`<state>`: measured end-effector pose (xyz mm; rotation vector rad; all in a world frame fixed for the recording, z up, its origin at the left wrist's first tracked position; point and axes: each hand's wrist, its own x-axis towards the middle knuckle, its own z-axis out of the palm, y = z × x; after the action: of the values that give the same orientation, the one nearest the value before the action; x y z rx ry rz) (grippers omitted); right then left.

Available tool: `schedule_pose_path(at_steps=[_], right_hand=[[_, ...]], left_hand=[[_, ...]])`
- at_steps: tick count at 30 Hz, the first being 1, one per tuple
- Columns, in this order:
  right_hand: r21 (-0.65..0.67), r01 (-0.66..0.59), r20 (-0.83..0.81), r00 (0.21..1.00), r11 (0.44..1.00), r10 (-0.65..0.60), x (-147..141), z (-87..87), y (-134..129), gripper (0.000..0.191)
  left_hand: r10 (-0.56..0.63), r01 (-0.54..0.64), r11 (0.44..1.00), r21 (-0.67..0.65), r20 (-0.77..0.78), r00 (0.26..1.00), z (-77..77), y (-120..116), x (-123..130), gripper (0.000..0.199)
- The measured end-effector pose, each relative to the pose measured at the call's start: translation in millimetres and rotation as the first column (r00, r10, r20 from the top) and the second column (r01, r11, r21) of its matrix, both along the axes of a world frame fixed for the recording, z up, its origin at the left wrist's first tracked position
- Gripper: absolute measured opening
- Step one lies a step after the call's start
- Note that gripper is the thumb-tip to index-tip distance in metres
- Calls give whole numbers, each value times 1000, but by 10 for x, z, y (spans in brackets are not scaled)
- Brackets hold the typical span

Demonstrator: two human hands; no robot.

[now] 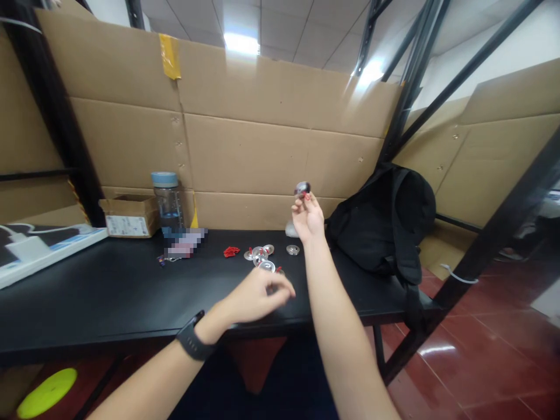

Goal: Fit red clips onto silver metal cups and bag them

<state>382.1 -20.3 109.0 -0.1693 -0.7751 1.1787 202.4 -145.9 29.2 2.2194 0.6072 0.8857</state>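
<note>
My right hand [308,217] is raised above the table, its thumb and fingers closed on a clear round suction cup [301,188] with a small red part at its base. Low over the front of the table, my left hand [262,296] has its fingers loosely bent and the thumb apart, with nothing visible in it. Just beyond it lies a cluster of clear suction cups [259,255], some with red bits on them; my hand hides part of the group. One more suction cup [293,250] lies apart to the right. A small pile of red pieces [231,251] sits left of the cluster.
On the left stand a water bottle [167,204], a small cardboard box [130,216] and a white power strip [56,254]. A blurred-out packet [186,244] lies before the bottle. A black backpack [385,221] fills the table's right end. Cardboard panels [280,140] wall the back.
</note>
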Motion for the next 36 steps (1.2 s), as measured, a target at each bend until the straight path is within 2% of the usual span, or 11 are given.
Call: schedule_pose_path(at_steps=[2, 5, 7, 9, 13, 17, 22, 26, 30, 32, 36], right_hand=[[11, -181, 205, 963, 984, 175, -57, -112, 139, 23], [-102, -300, 417, 853, 949, 314, -175, -352, 302, 39], [-181, -267, 477, 818, 947, 322, -243, -524, 357, 37], [-216, -237, 523, 792, 947, 317, -294, -671, 366, 37], [-190, -221, 560, 776, 956, 291, -372, -817, 292, 37], [-155, -177, 525, 819, 972, 233, -441, -828, 213, 39], [-174, -107, 562, 805, 979, 188, -493, -880, 202, 32], [-138, -9, 676, 730, 990, 101, -470, -904, 226, 27], [-161, -91, 699, 693, 983, 178, -399, -860, 192, 29], [-160, -133, 714, 669, 978, 208, -356, -845, 160, 32], [-149, -114, 778, 600, 982, 188, -278, -850, 119, 46]], left_hand=[[195, -198, 980, 1, 174, 965, 108, 455, -129, 21], [421, -467, 884, 18, 401, 813, 190, 1176, -279, 22], [389, -437, 899, 3, 452, 803, 158, 1515, -345, 26], [332, -340, 938, -69, 460, 823, 70, 1670, -380, 33], [243, -206, 970, -130, 446, 861, -93, 1577, -391, 42], [223, -200, 975, -100, 427, 876, -107, 1412, -332, 39], [312, -334, 943, -3, 362, 878, -164, 1412, -197, 28], [401, -444, 892, 83, 308, 863, -232, 1415, -174, 21], [471, -516, 837, 183, 241, 849, -211, 1368, -240, 15], [477, -516, 827, 224, 207, 854, -194, 1350, -274, 14], [474, -490, 831, 262, 127, 872, -182, 1337, -309, 12]])
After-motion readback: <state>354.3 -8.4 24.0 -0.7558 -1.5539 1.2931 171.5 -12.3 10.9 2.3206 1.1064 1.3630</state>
